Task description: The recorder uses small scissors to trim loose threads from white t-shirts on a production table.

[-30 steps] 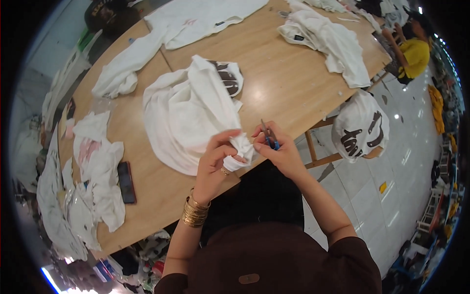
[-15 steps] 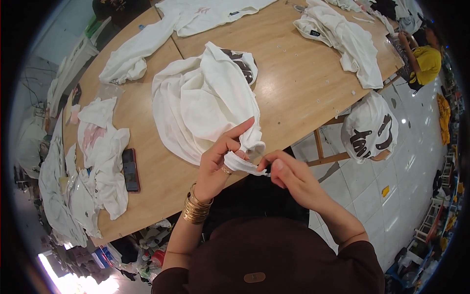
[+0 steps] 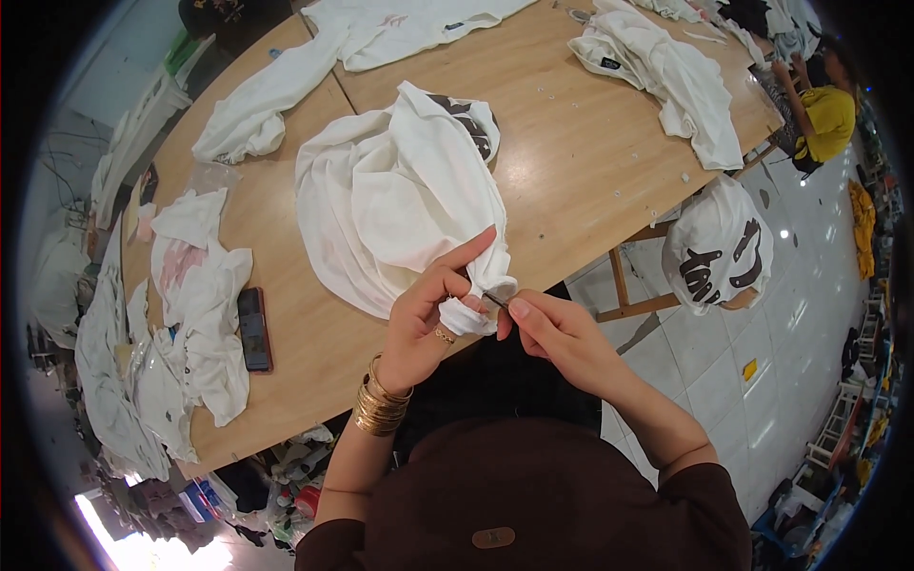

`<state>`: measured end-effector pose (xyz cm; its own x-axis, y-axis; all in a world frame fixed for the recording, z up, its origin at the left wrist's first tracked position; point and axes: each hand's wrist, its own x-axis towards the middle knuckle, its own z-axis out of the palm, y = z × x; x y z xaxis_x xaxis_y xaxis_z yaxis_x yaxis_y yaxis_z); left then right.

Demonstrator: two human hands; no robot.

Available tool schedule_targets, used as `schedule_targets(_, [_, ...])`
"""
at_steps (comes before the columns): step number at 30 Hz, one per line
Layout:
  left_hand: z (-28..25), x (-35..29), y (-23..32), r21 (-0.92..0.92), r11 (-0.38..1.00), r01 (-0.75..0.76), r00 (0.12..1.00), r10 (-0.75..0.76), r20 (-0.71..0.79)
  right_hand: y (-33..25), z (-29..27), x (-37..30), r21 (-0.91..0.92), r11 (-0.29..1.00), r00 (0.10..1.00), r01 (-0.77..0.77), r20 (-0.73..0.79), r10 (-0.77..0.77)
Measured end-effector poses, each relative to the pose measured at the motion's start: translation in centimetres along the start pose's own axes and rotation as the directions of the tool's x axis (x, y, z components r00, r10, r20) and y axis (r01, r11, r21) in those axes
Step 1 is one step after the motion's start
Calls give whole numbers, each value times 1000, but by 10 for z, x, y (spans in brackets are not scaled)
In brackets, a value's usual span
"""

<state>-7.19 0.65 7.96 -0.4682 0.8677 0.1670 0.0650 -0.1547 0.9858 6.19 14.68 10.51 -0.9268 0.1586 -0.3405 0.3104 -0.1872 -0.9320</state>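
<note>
A white garment point(image 3: 381, 209) with dark brown markings lies bunched on the table, its near end drawn up to the front edge. My left hand point(image 3: 427, 309), with gold bangles at the wrist, is closed on a folded, narrow edge of that cloth, its index finger stretched along the garment. Pinched in my right hand point(image 3: 562, 338) is a thin dark pointed tool point(image 3: 494, 300); its exact kind is too small to make out. The tool's tip meets the cloth at my left fingers, while the rest of it is hidden in my right fingers.
Other white garments lie at the table's point(image 3: 562, 171) far side, including a shirt point(image 3: 666, 86) at far right. A phone point(image 3: 254, 330) sits left, beside crumpled white cloth point(image 3: 205, 295). White cloth with dark markings covers a stool point(image 3: 719, 247). A person in yellow point(image 3: 826, 124) is at right.
My right hand has moved slightly up and turned, bringing the dark tool's tip to the cloth. The loose cloth strip between my hands is now gathered at my left fingers.
</note>
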Motion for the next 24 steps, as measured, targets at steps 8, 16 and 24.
schedule_targets(8, [-1,1,2,30,1000,-3,1000,2,30,3,0,2,-21,1000,1000,21,-19,-21])
schedule_targets(16, [0,1,-1,-38,999,9,996,-6,87,12,-1,4,-40,999,997,30,-72,-32])
schedule_targets(24, [0,0,-2,-58,998,18,995,-12,103,5,-2,-3,-30,999,998,-35,-45,34])
